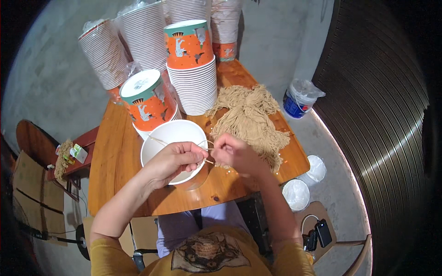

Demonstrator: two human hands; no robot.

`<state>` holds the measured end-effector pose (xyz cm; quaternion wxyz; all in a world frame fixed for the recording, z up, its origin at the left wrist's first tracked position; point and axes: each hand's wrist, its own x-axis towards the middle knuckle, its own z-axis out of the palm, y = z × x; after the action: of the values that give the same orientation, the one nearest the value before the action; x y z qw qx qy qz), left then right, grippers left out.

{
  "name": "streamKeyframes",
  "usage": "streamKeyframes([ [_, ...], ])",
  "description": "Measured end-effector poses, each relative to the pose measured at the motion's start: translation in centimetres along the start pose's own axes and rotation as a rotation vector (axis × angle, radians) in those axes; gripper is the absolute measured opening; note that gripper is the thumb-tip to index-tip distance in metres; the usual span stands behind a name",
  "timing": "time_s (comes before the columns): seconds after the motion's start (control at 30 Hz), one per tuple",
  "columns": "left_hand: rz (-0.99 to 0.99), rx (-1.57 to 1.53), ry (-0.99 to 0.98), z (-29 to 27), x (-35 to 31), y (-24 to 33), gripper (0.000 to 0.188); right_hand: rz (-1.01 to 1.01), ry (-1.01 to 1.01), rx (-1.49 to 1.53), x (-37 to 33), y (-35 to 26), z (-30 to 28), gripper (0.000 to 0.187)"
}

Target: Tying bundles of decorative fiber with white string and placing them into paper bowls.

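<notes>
Both hands, L (172, 161) & R (235, 152), pinching tan string (208, 148) over white paper bucket (172, 135), inside bare; string pile (251, 119) beside

white bowl (159, 147), tan string bundle (251, 120), orange cups (189, 46)

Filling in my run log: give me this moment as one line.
left hand: pinching tan string over white paper cup | right hand: pinching same string | string bundle on wooden table

top: mustard-yellow, short sleeves | chest: dark printed graphic | trousers: pale lilac | forearms: bare
</notes>
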<state>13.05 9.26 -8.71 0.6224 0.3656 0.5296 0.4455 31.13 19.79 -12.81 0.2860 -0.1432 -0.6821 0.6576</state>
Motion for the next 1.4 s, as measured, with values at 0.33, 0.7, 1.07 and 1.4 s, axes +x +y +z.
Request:
streamKeyframes([
  [0.33,-0.001,-0.034,-0.026,0.1,0.5,0.1,0.015,-0.371,0.254,-0.498,-2.5,1.6,2.0,0.014],
  [0.7,-0.110,-0.060,0.020,1.2,0.2,1.0,0.015,-0.421,0.344,-0.526,-3.0,1.6,4.2,0.014],
  [1.07,0.237,0.286,0.013,0.5,0.7,0.1,0.016,-0.201,0.295,-0.047,-2.9,1.8,2.4,0.013],
  [1.4,0.876,1.169,0.084,2.3,0.0,0.6,0.020,-0.203,0.312,-0.274,-2.3,1.6,2.7,0.016],
])
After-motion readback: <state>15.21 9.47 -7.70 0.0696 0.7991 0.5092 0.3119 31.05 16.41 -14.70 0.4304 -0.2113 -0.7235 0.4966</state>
